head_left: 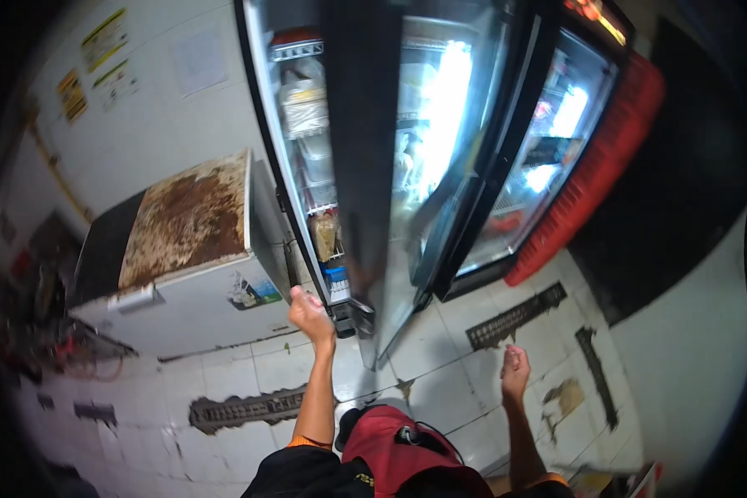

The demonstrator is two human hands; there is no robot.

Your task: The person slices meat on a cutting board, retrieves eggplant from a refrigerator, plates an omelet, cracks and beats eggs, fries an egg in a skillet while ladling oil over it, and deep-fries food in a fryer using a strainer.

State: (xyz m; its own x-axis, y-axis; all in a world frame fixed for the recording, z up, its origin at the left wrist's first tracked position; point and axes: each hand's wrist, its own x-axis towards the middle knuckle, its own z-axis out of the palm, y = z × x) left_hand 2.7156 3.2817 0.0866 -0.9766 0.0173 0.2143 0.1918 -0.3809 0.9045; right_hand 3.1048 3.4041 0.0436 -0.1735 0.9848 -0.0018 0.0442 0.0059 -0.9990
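My left hand (310,315) is closed beside the lower left edge of a black-framed glass-door fridge (365,166); whether it grips anything I cannot make out. The fridge's door stands partly open and looks blurred. On the shelves behind it are a white wrapped bundle (305,108), a bag of brown food (324,236) and a blue and white box (337,282). My right hand (515,369) hangs over the tiled floor with its fingers curled in, and nothing shows in it.
A white chest freezer (174,319) with a rusty lid stands at the left. Another lit glass-door fridge (531,158) and red stacked crates (606,158) are at the right. Dark drain grates (249,408) lie in the tiles. A red bag (398,444) is at my front.
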